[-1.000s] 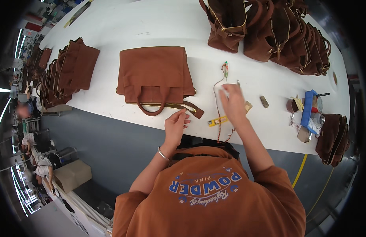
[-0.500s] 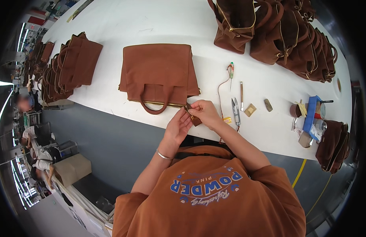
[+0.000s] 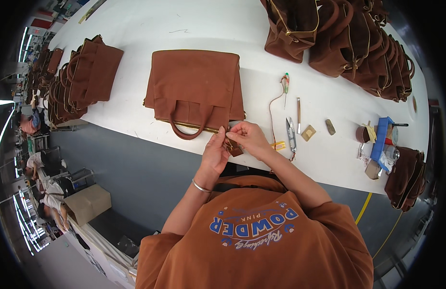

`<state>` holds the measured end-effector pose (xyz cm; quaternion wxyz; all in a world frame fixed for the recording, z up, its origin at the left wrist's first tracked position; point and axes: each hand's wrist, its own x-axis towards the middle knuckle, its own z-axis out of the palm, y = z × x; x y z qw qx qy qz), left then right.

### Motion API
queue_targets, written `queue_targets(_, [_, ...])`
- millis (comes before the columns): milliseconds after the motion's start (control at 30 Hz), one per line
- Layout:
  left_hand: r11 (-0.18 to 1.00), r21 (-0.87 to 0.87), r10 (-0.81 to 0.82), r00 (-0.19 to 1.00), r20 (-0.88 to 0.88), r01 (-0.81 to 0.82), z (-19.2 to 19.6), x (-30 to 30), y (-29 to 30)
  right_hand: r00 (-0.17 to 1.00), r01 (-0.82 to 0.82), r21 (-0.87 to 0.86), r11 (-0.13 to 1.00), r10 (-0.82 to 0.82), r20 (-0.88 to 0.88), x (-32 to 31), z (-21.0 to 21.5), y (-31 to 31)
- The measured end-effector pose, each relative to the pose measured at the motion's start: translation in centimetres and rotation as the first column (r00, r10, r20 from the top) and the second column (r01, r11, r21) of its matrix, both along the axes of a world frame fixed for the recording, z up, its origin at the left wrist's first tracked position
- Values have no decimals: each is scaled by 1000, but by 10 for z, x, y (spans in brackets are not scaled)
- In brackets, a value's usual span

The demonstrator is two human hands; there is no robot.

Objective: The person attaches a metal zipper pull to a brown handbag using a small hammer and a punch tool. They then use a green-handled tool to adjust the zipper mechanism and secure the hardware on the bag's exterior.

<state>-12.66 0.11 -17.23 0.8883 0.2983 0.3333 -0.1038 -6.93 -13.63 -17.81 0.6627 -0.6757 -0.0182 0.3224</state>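
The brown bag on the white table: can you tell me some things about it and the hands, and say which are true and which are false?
1. The brown bag lies flat on the white table. True.
2. Both hands meet at a small brown tab by the bag's zip edge. True.
3. The right hand holds the snips. False: the snips lie on the table beside it.
4. The left hand rests on a cardboard box. False: it is at the tab.
5. More brown bags stand at the table's far side. True.
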Motion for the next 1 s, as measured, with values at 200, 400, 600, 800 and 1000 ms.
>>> queue_targets(200, [993, 115, 25, 998, -51, -19, 5, -1, -1, 956, 22, -171, 985, 30, 293, -2, 14, 7])
queue_targets(400, [989, 145, 15, 999, -28, -10, 2, -4, 1, 921, 121, -208, 971, -32, 389, -6, 7, 10])
queue_targets(600, [989, 147, -12, 1000, -27, 16, -1, -6, 4, 969, 245, -54, 968, -243, 41, -8, 3, 3])
queue_targets(800, [987, 157, -22, 999, -39, 28, -1, -7, 5, 966, 111, -85, 990, -88, 244, -10, 5, 1])
queue_targets(1000, [988, 151, -37, 999, -15, 39, -7, -9, 8, 959, -15, -181, 983, 65, 275, 2, 14, 0])
